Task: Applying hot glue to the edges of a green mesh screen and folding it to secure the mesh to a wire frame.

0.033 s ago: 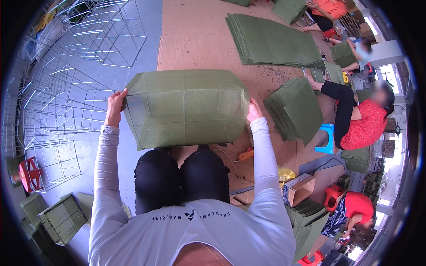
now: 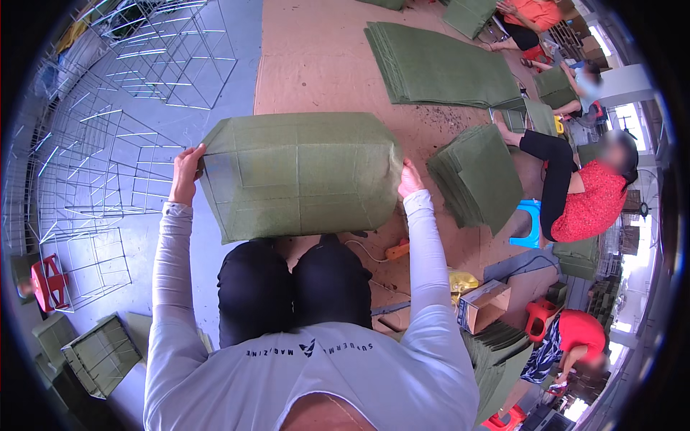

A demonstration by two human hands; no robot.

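In front of my knees I hold up a green fabric piece [image 2: 298, 169] with slanted corners. Thin straight lines like a wire grid show through the cloth. My left hand [image 2: 187, 174] pinches its left edge, thumb near the upper corner. My right hand [image 2: 411, 179] grips the right edge, where the cloth puckers; the fingers behind it are partly hidden. Both forearms reach forward on either side of my legs.
Bare wire frames [image 2: 108, 154] crowd the left floor. Green fabric sheets are stacked [image 2: 445, 68] ahead and in another pile [image 2: 478, 179] to the right. A co-worker [image 2: 589, 197] sits beyond it on a blue stool [image 2: 528, 224]. An orange power strip [image 2: 397, 250] and cardboard box [image 2: 483, 307] lie nearer.
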